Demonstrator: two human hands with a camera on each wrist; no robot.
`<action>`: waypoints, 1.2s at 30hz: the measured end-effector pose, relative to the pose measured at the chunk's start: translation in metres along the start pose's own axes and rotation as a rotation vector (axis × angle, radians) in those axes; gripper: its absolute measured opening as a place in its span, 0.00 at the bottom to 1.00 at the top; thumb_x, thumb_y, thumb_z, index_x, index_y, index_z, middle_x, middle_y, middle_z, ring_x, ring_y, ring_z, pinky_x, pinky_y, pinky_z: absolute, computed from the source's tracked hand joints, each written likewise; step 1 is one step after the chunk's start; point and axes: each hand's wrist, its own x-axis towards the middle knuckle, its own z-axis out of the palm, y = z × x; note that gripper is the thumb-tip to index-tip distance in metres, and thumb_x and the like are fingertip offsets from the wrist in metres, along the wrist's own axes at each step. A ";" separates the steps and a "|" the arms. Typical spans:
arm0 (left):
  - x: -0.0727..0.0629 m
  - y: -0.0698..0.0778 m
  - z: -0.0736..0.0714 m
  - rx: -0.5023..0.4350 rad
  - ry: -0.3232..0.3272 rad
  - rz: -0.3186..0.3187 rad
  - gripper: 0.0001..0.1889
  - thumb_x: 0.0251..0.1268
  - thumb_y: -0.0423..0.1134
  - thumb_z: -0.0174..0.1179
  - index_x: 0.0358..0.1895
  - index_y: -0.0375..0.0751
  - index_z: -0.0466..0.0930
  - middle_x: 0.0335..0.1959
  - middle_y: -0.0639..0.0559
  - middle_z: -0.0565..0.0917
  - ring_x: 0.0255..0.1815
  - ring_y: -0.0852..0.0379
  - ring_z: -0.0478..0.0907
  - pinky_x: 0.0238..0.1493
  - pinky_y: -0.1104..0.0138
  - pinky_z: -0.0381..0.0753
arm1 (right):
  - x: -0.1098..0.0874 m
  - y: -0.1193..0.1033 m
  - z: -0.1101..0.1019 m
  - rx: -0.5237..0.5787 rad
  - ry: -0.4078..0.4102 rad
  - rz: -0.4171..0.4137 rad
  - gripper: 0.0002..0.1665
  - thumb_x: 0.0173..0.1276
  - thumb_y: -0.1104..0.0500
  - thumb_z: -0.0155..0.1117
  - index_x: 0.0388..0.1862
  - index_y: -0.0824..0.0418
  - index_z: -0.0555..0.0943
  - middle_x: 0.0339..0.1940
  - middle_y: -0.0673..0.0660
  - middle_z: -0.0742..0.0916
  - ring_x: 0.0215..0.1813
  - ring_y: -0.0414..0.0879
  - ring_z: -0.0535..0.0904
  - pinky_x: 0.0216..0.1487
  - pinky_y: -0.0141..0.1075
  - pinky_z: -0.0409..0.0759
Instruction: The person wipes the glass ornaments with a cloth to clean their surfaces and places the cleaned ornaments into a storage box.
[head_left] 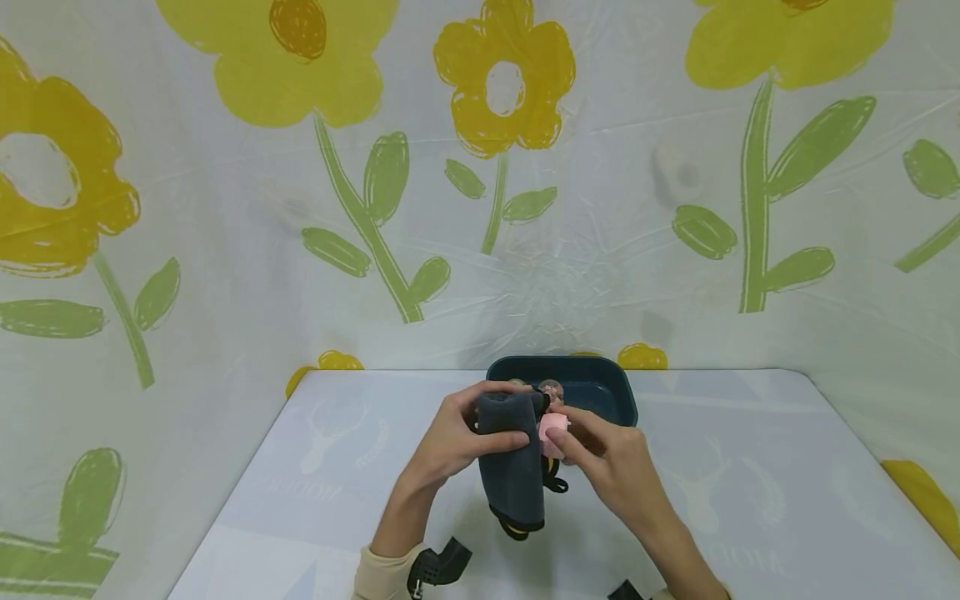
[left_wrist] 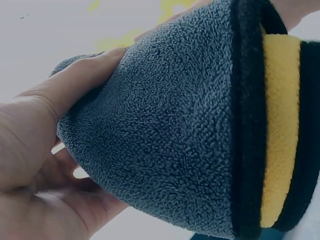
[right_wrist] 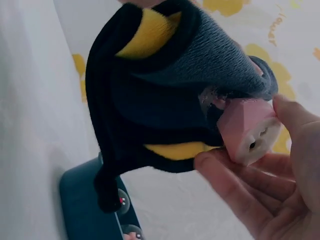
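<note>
My left hand (head_left: 456,432) grips a folded microfibre cloth (head_left: 512,471), thumb across its front. The cloth is grey outside and yellow inside, with black edging, as the left wrist view shows close up (left_wrist: 165,120). Beside the cloth, my right hand (head_left: 622,462) pinches a small snow globe by its pink faceted base (right_wrist: 244,122) between thumb and fingers. The base's whitish underside faces the right wrist camera. Part of the clear globe shows against the cloth; the rest is hidden by it.
Behind the hands, a dark teal bin (head_left: 628,396) stands at the table's far edge. It holds other small clear globes (right_wrist: 124,201), partly covered by the hands in the head view. The white table (head_left: 322,500) meets a flower-printed curtain (head_left: 600,208).
</note>
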 end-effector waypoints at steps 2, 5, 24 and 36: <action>0.000 0.000 0.001 0.010 -0.002 0.002 0.27 0.55 0.34 0.72 0.60 0.50 0.78 0.60 0.50 0.80 0.52 0.50 0.82 0.48 0.58 0.85 | 0.000 -0.001 0.000 0.027 -0.022 0.091 0.16 0.69 0.53 0.65 0.52 0.59 0.84 0.28 0.50 0.89 0.23 0.32 0.82 0.28 0.28 0.82; 0.001 0.000 0.002 0.020 0.002 -0.002 0.28 0.54 0.34 0.73 0.60 0.52 0.78 0.61 0.52 0.79 0.54 0.50 0.82 0.49 0.59 0.84 | 0.001 -0.003 -0.001 0.084 -0.058 0.209 0.18 0.71 0.48 0.62 0.50 0.59 0.84 0.27 0.51 0.88 0.22 0.33 0.83 0.28 0.28 0.82; -0.001 0.001 0.001 0.012 0.005 -0.035 0.25 0.57 0.36 0.71 0.59 0.54 0.79 0.58 0.51 0.81 0.47 0.50 0.83 0.47 0.57 0.85 | 0.000 -0.001 -0.004 0.072 -0.065 0.030 0.22 0.66 0.55 0.67 0.60 0.54 0.80 0.33 0.49 0.88 0.26 0.33 0.83 0.31 0.30 0.83; -0.002 0.003 -0.003 -0.028 0.034 -0.037 0.24 0.58 0.36 0.70 0.59 0.51 0.79 0.53 0.46 0.83 0.46 0.52 0.83 0.46 0.58 0.85 | 0.003 0.001 -0.004 0.104 -0.043 -0.242 0.38 0.49 0.67 0.79 0.61 0.56 0.78 0.58 0.55 0.84 0.58 0.41 0.81 0.46 0.35 0.85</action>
